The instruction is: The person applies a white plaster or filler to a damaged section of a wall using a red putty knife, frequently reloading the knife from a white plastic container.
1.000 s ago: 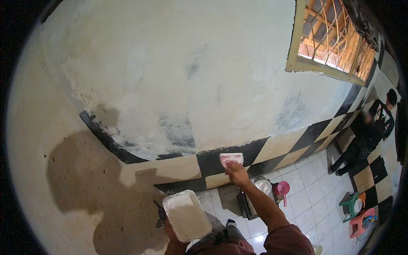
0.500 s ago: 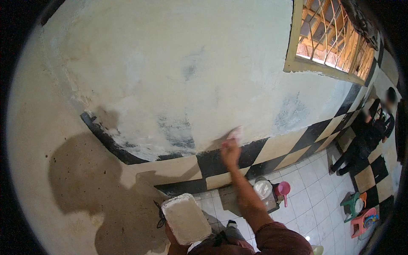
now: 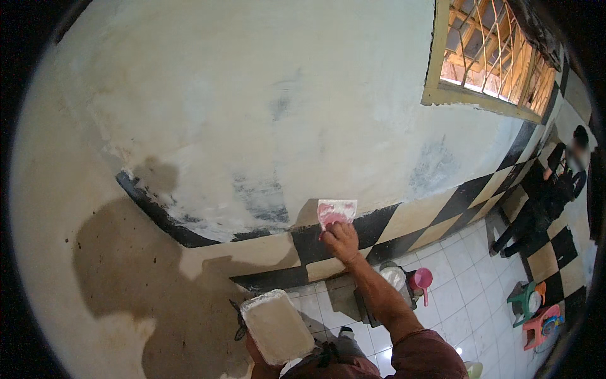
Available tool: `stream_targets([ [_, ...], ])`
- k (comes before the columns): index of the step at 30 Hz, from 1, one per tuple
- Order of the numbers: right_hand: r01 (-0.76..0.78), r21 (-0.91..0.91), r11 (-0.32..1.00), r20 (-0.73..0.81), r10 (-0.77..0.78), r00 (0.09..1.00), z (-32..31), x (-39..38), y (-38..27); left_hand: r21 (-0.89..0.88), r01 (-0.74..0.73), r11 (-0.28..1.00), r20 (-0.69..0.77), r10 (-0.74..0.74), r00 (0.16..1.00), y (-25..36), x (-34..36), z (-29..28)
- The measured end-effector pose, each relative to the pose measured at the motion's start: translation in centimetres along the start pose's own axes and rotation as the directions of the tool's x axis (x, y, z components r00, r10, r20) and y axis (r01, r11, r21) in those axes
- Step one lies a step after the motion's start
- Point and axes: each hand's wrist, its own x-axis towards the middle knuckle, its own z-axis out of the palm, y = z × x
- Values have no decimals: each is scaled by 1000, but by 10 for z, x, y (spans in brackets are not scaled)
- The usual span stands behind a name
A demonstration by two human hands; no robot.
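My right hand (image 3: 342, 242) is closed round a pink and white putty scraper (image 3: 336, 213), its broad whitish blade pointing up. The scraper is at the wall (image 3: 353, 145), just over the black squares of the checkered band; I cannot tell whether the blade touches. My left hand (image 3: 257, 355) grips the lower left side of a whitish rectangular tub (image 3: 278, 325), holding it tilted toward me. Pale putty fills the tub and crusts its rim. Most of the left fingers are hidden under it. Grey patches show through the wall's pale coat.
A barred window (image 3: 492, 57) is at upper right. A person in black (image 3: 536, 205) stands far right. On the tiled floor (image 3: 454, 284) are a pink dipper (image 3: 421, 278), a white bag (image 3: 392, 276), a green stool (image 3: 522, 300) and a pink stool (image 3: 538, 328).
My right hand has turned the scraper, so its blade now shows broad side on, and has dropped slightly. The tub stays nearly in place. The person in black has shifted their arms.
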Motion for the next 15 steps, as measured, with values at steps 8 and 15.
stream_targets([
  [8,134,-79,988,395,-93,914,33,-102,58,41,51,998,38,-52,998,-8,10,-17],
  [15,-621,-58,782,92,623,777,-48,-96,70,53,37,998,43,-39,998,-11,12,-26],
])
